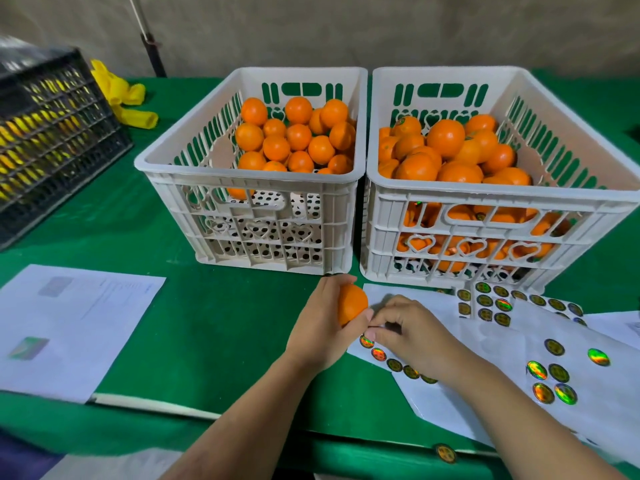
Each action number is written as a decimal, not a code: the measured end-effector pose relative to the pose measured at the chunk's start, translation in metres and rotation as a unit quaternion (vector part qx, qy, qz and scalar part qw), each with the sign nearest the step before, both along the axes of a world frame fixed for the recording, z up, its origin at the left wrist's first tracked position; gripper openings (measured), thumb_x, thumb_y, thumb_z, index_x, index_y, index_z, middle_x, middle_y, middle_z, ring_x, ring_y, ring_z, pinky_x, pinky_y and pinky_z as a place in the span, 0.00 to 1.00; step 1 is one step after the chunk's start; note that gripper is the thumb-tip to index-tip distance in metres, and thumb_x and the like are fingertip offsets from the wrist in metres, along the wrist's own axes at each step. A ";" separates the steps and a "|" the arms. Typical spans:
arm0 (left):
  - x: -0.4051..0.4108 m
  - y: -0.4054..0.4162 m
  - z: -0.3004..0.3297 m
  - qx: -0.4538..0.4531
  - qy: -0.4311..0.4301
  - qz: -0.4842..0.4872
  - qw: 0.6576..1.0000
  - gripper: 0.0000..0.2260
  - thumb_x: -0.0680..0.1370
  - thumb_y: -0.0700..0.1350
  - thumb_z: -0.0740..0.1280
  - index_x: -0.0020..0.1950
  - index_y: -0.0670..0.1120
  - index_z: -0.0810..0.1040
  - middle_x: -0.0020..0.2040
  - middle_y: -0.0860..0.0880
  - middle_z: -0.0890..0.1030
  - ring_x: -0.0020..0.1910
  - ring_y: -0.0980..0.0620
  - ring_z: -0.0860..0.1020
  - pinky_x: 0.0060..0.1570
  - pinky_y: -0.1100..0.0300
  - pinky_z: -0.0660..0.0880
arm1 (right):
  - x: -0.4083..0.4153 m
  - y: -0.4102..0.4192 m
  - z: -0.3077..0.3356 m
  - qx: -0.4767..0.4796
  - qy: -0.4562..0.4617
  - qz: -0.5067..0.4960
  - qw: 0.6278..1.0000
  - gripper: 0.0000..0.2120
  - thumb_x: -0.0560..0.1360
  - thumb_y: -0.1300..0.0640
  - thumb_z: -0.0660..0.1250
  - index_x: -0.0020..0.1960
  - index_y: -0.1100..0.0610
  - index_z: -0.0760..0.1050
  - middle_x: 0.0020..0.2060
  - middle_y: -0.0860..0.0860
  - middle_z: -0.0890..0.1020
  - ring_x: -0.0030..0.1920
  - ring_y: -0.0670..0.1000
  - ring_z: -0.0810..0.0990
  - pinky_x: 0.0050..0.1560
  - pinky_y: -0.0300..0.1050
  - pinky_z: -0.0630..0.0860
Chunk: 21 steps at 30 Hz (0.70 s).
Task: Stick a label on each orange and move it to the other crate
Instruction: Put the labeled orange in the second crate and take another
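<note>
A: Nearest, one round label (445, 453) sits on the table (214, 327) front edge. What do the hands do?

B: The left hand (320, 327) grips an orange (351, 303) just above the table. The right hand (412, 332) pinches its fingers beside the fruit, over the sticker sheets (519, 344); if a label is between them I cannot tell.

A: And around?

B: Papers (69, 327) lie left, with free green cloth between. Behind, touching side by side, the left crate (252, 178) is part full and the right crate (498, 192) is heaped. A black crate (52, 140), blurred, is cut by the left edge.
</note>
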State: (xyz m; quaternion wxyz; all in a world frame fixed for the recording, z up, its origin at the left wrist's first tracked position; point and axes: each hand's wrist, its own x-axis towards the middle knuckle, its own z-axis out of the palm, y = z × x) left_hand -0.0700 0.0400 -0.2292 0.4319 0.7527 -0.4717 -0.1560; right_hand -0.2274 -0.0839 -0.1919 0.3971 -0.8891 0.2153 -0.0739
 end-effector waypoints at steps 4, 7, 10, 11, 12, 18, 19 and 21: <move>0.001 0.001 0.000 0.009 -0.030 -0.010 0.999 0.32 0.74 0.65 0.71 0.74 0.56 0.67 0.65 0.58 0.72 0.59 0.58 0.74 0.57 0.59 0.75 | 0.001 -0.008 0.003 0.105 0.018 -0.022 0.994 0.11 0.73 0.56 0.78 0.39 0.41 0.82 0.46 0.48 0.79 0.46 0.43 0.78 0.48 0.34 0.72; 0.000 0.001 0.002 0.009 -0.024 -0.013 1.000 0.33 0.73 0.67 0.70 0.74 0.56 0.67 0.65 0.58 0.72 0.59 0.58 0.75 0.56 0.58 0.76 | 0.004 -0.013 0.004 0.134 0.035 -0.017 0.990 0.06 0.74 0.58 0.77 0.42 0.48 0.84 0.46 0.46 0.82 0.44 0.41 0.79 0.48 0.34 0.73; 0.000 0.002 0.002 0.010 -0.011 -0.015 1.000 0.33 0.72 0.65 0.71 0.74 0.58 0.66 0.65 0.59 0.73 0.59 0.59 0.75 0.55 0.59 0.76 | 0.008 -0.015 0.008 0.180 0.033 -0.016 0.983 0.04 0.77 0.60 0.74 0.43 0.55 0.85 0.36 0.40 0.82 0.37 0.38 0.77 0.41 0.32 0.72; 0.000 0.002 0.002 0.012 -0.006 -0.015 1.000 0.32 0.72 0.64 0.71 0.73 0.60 0.65 0.65 0.60 0.73 0.58 0.59 0.75 0.55 0.58 0.77 | 0.009 -0.016 0.008 0.183 0.042 -0.022 0.982 0.05 0.78 0.59 0.73 0.43 0.55 0.85 0.34 0.39 0.81 0.35 0.37 0.76 0.40 0.33 0.72; 0.001 0.002 0.002 0.014 -0.004 -0.015 1.000 0.32 0.72 0.64 0.72 0.73 0.62 0.64 0.65 0.60 0.73 0.58 0.58 0.76 0.54 0.58 0.77 | 0.009 -0.017 0.009 0.180 0.056 -0.030 0.982 0.07 0.78 0.59 0.72 0.42 0.53 0.84 0.32 0.39 0.80 0.34 0.38 0.75 0.39 0.34 0.71; 0.001 0.000 0.001 0.013 0.009 -0.006 1.000 0.35 0.69 0.63 0.75 0.71 0.69 0.60 0.63 0.67 0.72 0.55 0.61 0.78 0.49 0.62 0.76 | 0.008 -0.015 0.016 0.113 -0.106 -0.207 0.966 0.08 0.78 0.60 0.70 0.42 0.50 0.83 0.33 0.52 0.81 0.35 0.50 0.76 0.42 0.46 0.74; 0.001 0.000 0.001 0.012 0.011 -0.007 1.000 0.36 0.69 0.63 0.74 0.71 0.69 0.59 0.63 0.68 0.72 0.55 0.62 0.78 0.49 0.61 0.77 | 0.008 -0.011 0.018 0.074 -0.152 -0.205 0.964 0.07 0.78 0.59 0.70 0.44 0.49 0.82 0.35 0.50 0.81 0.36 0.49 0.77 0.41 0.45 0.74; 0.002 -0.001 0.000 0.011 0.015 -0.011 1.000 0.37 0.69 0.63 0.74 0.72 0.69 0.59 0.63 0.68 0.72 0.54 0.61 0.79 0.49 0.59 0.78 | 0.011 0.003 0.020 -0.013 -0.200 -0.156 0.967 0.04 0.78 0.58 0.71 0.49 0.50 0.83 0.39 0.44 0.83 0.41 0.43 0.79 0.42 0.35 0.74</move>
